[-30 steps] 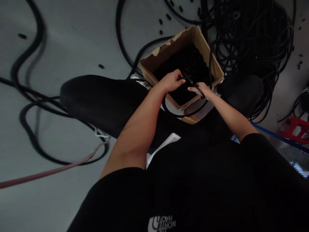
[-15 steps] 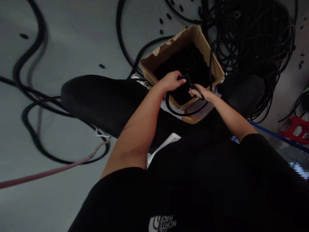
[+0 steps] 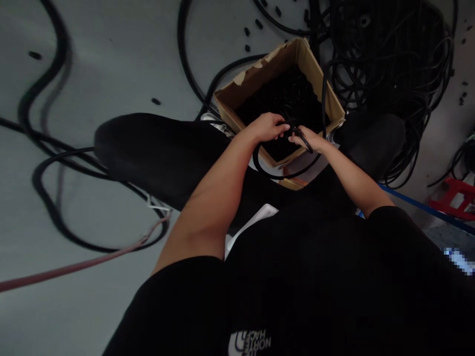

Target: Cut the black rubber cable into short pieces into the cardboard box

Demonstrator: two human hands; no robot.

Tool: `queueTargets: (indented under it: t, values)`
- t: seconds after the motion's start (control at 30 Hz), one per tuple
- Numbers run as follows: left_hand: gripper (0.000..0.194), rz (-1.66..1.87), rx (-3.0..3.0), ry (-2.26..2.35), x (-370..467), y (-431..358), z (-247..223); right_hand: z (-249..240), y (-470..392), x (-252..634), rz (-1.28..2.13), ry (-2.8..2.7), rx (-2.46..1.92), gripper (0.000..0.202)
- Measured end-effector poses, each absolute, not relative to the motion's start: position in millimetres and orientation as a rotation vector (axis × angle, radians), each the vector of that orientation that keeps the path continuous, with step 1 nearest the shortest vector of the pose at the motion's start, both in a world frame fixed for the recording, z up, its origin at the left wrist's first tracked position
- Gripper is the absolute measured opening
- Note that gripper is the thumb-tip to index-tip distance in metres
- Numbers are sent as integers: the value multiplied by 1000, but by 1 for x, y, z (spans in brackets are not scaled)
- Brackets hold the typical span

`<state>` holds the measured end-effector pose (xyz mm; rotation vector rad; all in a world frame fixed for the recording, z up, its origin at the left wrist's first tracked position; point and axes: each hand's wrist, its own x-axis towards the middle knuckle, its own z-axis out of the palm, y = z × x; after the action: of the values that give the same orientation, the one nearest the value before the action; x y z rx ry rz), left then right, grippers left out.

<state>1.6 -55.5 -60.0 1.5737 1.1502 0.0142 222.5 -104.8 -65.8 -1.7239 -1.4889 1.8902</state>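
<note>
A black hose (image 3: 272, 176) loops below my hands over the near side of an open cardboard box (image 3: 230, 106). My left hand (image 3: 270, 127) is closed with its fingertips on a dark stretch of this hose above the box. Close beside it, my right hand (image 3: 309, 138) is closed around the hose, and a short bend of it shows over the fingers. The fingertips of both hands nearly meet, and the dark background hides exactly what lies between them. Many short black pieces (image 3: 297, 89) fill the box beneath.
A big heap of coiled black hose (image 3: 389, 59) lies at the upper right. More hose (image 3: 48, 217) curves over the grey floor at left, near a pinkish hose (image 3: 74, 268). Loose black pieces (image 3: 156, 101) dot the floor. A red object (image 3: 454, 198) is at right.
My left hand has shifted slightly down and right, closer to my right hand, and its fingers have curled in more. The right hand has hardly moved.
</note>
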Motion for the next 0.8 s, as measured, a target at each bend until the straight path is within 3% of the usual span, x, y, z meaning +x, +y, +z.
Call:
queueTargets:
  t: [0.33, 0.63, 0.8]
  values:
    - [32, 37, 1641, 1144, -2, -53, -56, -59, -107, 222, 1890, -1390, -1966, 56]
    - [21, -84, 1554, 1229, -4, -53, -69, -67, -105, 226, 1829, -1393, -2010, 54]
    - [31, -141, 1508, 1200, -6, -53, -68, -70, -105, 231, 1793, -1377, -2000, 59]
